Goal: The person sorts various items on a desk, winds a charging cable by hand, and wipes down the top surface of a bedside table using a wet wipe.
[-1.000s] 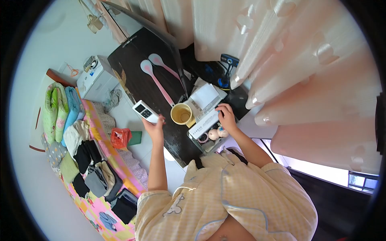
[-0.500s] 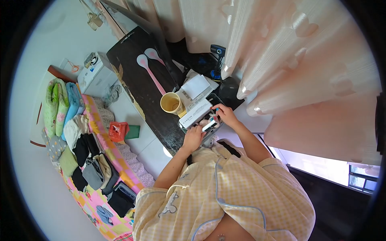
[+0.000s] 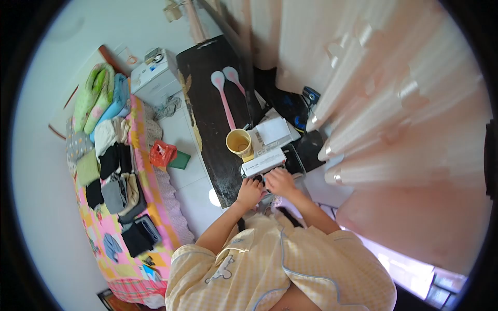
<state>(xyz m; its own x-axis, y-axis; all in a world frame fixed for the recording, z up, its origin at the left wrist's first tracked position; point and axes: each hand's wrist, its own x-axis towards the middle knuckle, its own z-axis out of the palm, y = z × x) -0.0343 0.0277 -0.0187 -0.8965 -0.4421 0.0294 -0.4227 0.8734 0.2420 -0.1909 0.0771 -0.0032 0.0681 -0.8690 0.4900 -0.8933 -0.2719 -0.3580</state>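
Observation:
My left hand [image 3: 250, 194] is at the near edge of a small basket [image 3: 294, 159], its fingers curled over a small dark item that I cannot make out. Close beside it, my right hand [image 3: 280, 182] reaches down over the basket's contents with bent fingers; whatever they hold is hidden. A long white box with printing [image 3: 264, 162] lies across the basket just beyond both hands. Behind it stands a yellow cup [image 3: 238, 143], upright and open at the top. White papers [image 3: 273, 130] lie to the right of the cup.
Two pink-handled spoon-shaped tools [image 3: 223, 93] lie on the dark tabletop [image 3: 199, 72]. Pale curtains [image 3: 394, 103] hang at the right, near a webcam [image 3: 311, 95]. On the left, folded clothes [image 3: 116, 192] cover a bed; a red bag [image 3: 162, 154] is beside a green bin [image 3: 179, 160].
The view has turned and shifted. My right hand has moved closer to my left and lower into the basket. A small white item beside my left hand no longer shows.

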